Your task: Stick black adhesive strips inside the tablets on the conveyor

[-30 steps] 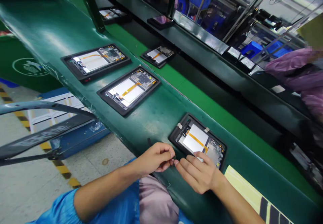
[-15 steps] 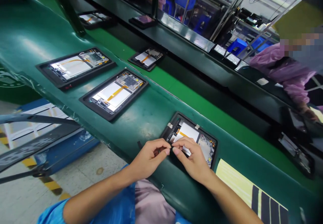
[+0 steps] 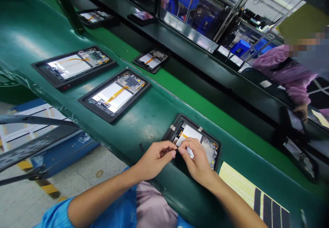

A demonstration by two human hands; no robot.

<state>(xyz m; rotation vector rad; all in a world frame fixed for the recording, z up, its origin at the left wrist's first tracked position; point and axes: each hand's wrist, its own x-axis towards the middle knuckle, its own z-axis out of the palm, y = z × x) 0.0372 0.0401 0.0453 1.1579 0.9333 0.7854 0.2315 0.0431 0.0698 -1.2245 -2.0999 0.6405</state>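
Both hands are sitting further up over the open tablet (image 3: 192,132) than half a second ago, fingertips meeting at its near-left corner. Left hand (image 3: 154,159) and right hand (image 3: 197,164) are each pinching one small piece (image 3: 177,149), too small to identify, just above the tablet, which is lying in its black tray (image 3: 218,152) at the table's (image 3: 154,118) near edge. Judgement: keeping the pinch low, steady and clear of the orange cable (image 3: 185,136) is working best. Neighbouring tablet (image 3: 115,92) is lying well apart, leftward.
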